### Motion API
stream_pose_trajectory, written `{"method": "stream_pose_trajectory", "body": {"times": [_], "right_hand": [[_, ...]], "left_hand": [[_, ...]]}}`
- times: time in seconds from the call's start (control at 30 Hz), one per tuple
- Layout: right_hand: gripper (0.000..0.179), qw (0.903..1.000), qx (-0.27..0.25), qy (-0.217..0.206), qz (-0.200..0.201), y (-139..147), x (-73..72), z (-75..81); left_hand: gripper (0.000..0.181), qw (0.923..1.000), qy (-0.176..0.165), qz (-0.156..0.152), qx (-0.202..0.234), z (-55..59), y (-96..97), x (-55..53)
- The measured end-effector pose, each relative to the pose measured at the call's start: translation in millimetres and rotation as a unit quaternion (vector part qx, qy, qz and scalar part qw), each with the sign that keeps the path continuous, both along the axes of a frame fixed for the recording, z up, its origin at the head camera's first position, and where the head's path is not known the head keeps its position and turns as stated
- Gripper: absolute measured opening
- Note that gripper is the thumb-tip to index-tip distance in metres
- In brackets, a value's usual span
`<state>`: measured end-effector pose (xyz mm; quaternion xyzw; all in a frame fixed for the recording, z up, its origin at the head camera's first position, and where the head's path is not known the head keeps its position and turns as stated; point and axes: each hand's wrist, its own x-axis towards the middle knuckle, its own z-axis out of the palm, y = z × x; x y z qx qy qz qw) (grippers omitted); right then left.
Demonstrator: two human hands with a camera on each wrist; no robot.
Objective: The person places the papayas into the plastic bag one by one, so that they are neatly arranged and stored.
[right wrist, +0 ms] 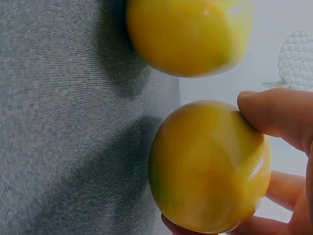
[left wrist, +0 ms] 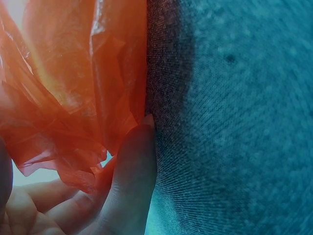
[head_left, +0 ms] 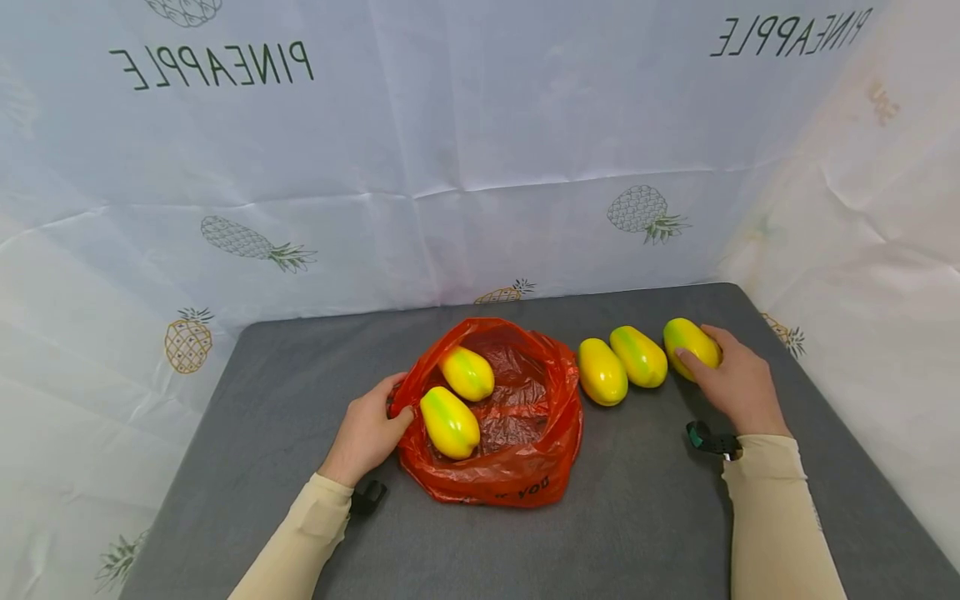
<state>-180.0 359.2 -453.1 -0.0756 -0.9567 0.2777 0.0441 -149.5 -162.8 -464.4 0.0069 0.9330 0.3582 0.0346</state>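
Arrangement on the worktop [head_left: 637,508]: the bag [head_left: 491,481] lies about midway between left and right edges, with a rear fruit [head_left: 468,374] and, before it, a front fruit [head_left: 450,423] inside, along its left side. Left hand [head_left: 366,433] at the bag's left rim. To the right, toward the back right corner: inner fruit [head_left: 602,372] beside the bag, middle fruit [head_left: 639,357] next to it, outer fruit [head_left: 690,346] in the right hand [head_left: 738,383]. Cloth [head_left: 480,108] behind the back edge.
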Motion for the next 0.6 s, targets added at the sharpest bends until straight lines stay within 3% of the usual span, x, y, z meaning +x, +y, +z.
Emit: {"method": "stream_pose_trajectory", "body": {"times": [0.6], "right_hand": [[0.084,0.9998,0.011,0.018,-0.005,-10.3,6.5,25.5]], "left_hand": [[0.059,1.0,0.0,-0.003,0.003,2.9,1.2,1.1]]}}
